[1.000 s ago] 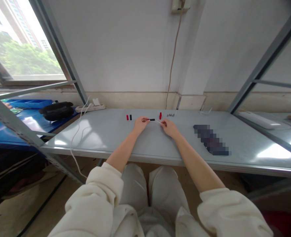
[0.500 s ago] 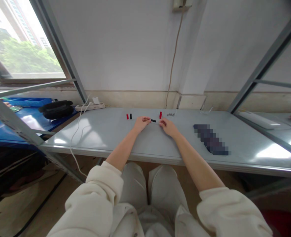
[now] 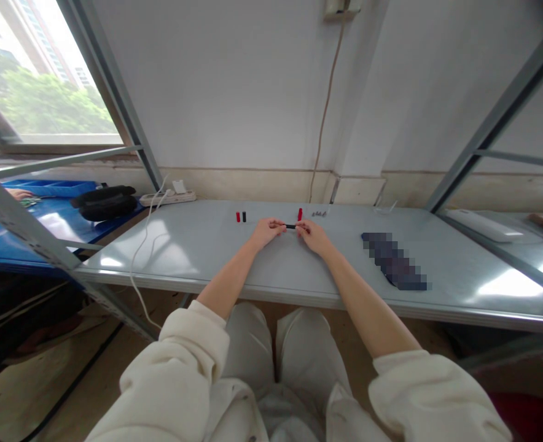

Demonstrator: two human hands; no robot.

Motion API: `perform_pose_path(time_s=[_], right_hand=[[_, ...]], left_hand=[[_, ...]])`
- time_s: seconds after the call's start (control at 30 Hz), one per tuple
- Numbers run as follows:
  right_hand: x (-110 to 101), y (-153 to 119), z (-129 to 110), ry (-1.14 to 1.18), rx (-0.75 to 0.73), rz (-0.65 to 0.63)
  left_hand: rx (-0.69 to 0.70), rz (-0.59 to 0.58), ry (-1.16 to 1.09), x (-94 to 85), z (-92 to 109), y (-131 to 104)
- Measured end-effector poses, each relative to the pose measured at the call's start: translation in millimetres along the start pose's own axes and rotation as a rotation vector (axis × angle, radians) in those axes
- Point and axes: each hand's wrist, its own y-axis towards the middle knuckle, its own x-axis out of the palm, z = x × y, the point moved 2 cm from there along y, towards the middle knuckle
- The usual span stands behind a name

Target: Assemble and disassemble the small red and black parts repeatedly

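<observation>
Between my two hands lies a thin black stick-like piece (image 3: 290, 226), held level above the grey table (image 3: 198, 245). My left hand (image 3: 269, 231) pinches its left end. My right hand (image 3: 311, 234) has its fingers closed at the right end; whatever else they hold is hidden. Just behind my right fingers stands a red cylinder (image 3: 300, 213), with several small metal-looking parts (image 3: 319, 214) to its right. A second red cylinder (image 3: 238, 217) and a black cylinder (image 3: 244, 217) stand side by side, to the left of my left hand.
A dark pixelated object (image 3: 394, 261) lies at the right of the table. At the back left is a white power strip (image 3: 167, 198) with a hanging cable. Another person's hand (image 3: 19, 194) shows at the far left, near a blue tray (image 3: 54, 188).
The black piece has turned nearly level and its right end now meets my right fingers. My left hand has moved slightly right, so the gap between my hands is smaller.
</observation>
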Motion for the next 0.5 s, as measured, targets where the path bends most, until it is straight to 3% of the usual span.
perform_pose_path(time_s=[0.3, 0.5], right_hand=[[-4, -3, -9, 0.088, -0.005, -0.020], [-7, 0, -5, -0.111, 0.144, 0.082]], left_hand=[[0.044, -0.022, -0.019, 1.2, -1, 2], [0.137, 0.069, 0.017, -3.2, 6, 11]])
